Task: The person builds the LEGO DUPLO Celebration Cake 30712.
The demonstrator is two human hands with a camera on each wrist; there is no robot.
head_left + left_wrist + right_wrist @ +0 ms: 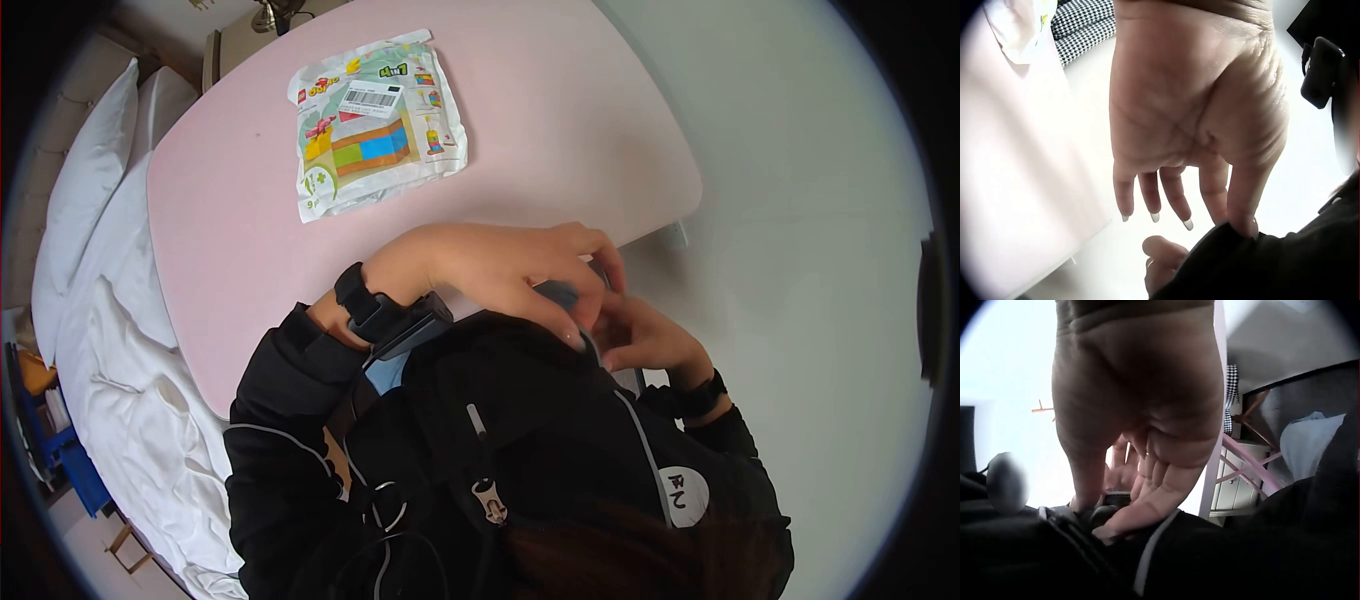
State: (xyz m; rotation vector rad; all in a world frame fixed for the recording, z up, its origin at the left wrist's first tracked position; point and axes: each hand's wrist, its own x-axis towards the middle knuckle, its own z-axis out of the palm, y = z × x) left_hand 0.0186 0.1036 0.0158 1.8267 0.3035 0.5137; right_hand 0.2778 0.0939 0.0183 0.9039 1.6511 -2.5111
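Black fabric (560,430) with grey piping, a metal zip pull (489,500) and a round white patch (687,497) fills the lower head view; I cannot tell whether it is a bag or a jacket. My left hand (500,270) reaches over it from the left. In the left wrist view its thumb and index finger pinch the fabric's edge (1235,240), other fingers hanging loose. Opposite it, my right hand (650,335) grips the same edge. The right wrist view shows its fingers (1147,509) curled onto the black fabric, with the fingertips partly hidden.
On the pink table (230,200) lies a white printed packet (380,125) with a barcode label. A bed with white bedding (130,400) stands to the left. Pale floor (800,330) stretches along the right. Pink table legs (1247,462) show beneath the tabletop.
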